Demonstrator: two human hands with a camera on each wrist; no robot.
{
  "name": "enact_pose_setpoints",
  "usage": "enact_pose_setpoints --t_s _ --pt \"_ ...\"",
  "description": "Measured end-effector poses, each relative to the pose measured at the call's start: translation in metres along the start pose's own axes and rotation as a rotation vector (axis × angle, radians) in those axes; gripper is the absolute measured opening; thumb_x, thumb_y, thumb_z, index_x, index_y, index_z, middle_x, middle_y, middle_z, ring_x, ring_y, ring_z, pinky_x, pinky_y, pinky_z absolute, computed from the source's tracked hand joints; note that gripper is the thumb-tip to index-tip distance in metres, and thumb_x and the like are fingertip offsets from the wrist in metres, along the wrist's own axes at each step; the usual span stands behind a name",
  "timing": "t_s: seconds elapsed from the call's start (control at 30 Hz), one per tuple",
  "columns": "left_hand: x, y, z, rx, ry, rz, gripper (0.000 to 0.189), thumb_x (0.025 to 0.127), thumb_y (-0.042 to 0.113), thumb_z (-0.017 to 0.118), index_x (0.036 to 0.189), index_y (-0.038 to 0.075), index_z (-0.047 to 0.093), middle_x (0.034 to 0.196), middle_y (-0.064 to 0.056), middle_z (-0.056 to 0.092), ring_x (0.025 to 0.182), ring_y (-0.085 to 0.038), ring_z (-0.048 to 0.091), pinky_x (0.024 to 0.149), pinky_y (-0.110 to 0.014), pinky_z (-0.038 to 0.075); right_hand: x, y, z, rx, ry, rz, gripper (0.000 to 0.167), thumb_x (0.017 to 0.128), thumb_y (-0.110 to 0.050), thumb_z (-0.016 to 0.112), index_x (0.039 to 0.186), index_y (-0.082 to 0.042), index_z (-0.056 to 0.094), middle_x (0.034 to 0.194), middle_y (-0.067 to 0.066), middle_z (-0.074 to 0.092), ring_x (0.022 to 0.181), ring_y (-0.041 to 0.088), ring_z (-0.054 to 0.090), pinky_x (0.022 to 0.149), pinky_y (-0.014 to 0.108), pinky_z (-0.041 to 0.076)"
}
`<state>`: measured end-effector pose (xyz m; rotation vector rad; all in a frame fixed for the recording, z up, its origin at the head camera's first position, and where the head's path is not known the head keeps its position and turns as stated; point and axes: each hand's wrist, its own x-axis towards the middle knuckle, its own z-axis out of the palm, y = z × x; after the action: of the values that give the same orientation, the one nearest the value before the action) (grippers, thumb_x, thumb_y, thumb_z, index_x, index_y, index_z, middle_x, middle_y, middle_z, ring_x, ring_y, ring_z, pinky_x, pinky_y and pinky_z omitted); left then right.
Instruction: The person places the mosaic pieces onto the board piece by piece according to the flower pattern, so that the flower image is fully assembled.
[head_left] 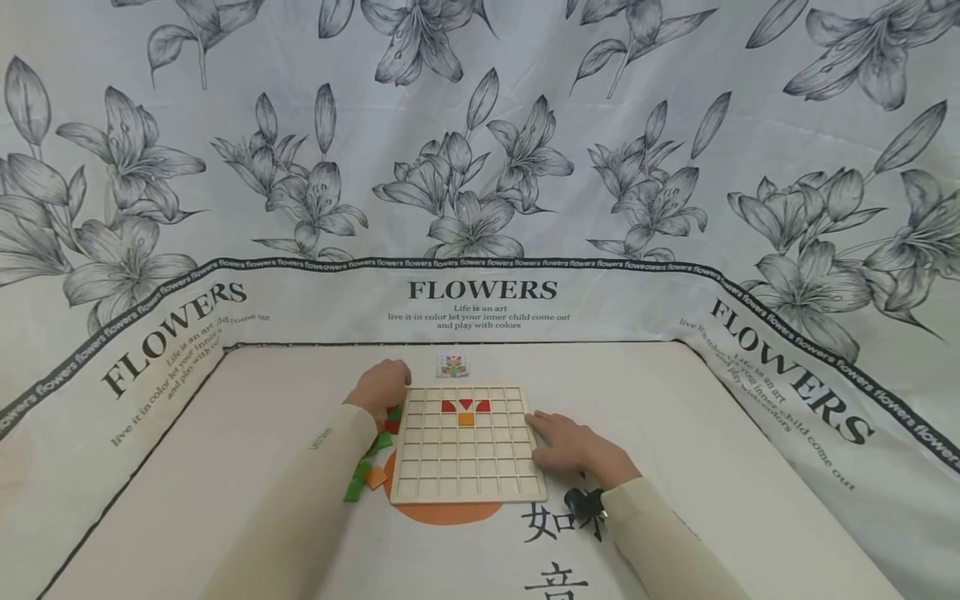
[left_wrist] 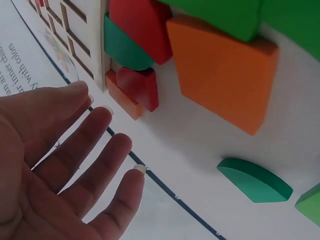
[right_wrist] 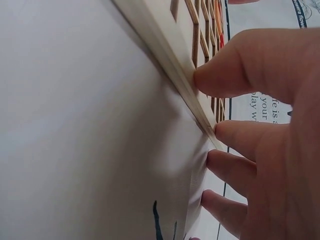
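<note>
A square wooden grid board (head_left: 467, 475) lies on the table. Three red pieces (head_left: 466, 404) and one orange square (head_left: 466, 419) sit in its upper cells. My left hand (head_left: 381, 387) is by the board's far left corner; in the left wrist view its fingers (left_wrist: 117, 155) are loosely extended and hold nothing. Beside that corner lie a small red piece (left_wrist: 145, 87), a dark green piece (left_wrist: 122, 47) and an orange piece (left_wrist: 217, 70). My right hand (head_left: 573, 446) rests against the board's right edge, thumb (right_wrist: 225, 70) and fingertips touching the rim (right_wrist: 167, 60).
Loose green and orange pieces (head_left: 375, 477) lie along the board's left side, partly hidden by the left sleeve (head_left: 300, 508). A small picture card (head_left: 452, 365) lies behind the board. A flower-printed cloth (head_left: 480, 183) encloses the table at the back and sides.
</note>
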<state>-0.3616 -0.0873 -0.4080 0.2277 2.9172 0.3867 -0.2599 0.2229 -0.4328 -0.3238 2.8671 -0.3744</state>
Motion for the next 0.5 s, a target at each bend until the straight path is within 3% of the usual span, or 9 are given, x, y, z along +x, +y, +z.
enact_pose_setpoints --t_s 0.17,0.33,0.5 --pt "0.004 -0.003 0.002 0.035 -0.028 -0.017 0.02 0.091 0.006 0.06 0.109 0.005 0.068 0.097 -0.006 0.068 0.082 -0.017 0.06 0.079 -0.036 0.054 -0.001 0.0 0.0 -0.006 0.005 0.008 0.069 0.083 -0.026 0.053 0.149 -0.013 0.037 0.156 0.009 0.035 0.144 0.034 0.032 0.11 0.061 0.029" --pt "0.001 -0.005 0.0 0.055 -0.03 0.008 0.008 0.09 0.006 0.061 0.092 0.006 0.069 0.08 -0.003 0.065 0.072 -0.017 0.057 0.069 -0.033 0.05 -0.001 0.0 0.001 0.006 0.006 0.016 0.069 0.083 -0.026 0.054 0.149 -0.014 0.038 0.156 0.009 0.035 0.143 0.034 0.032 0.11 0.061 0.029" --pt "-0.007 -0.002 -0.002 0.08 -0.023 0.024 0.016 0.089 0.003 0.059 0.075 0.008 0.063 0.071 -0.003 0.062 0.064 -0.017 0.054 0.061 -0.031 0.046 -0.003 -0.001 0.001 0.017 0.006 0.023 0.069 0.083 -0.027 0.054 0.149 -0.015 0.037 0.156 0.008 0.034 0.144 0.034 0.031 0.11 0.062 0.028"
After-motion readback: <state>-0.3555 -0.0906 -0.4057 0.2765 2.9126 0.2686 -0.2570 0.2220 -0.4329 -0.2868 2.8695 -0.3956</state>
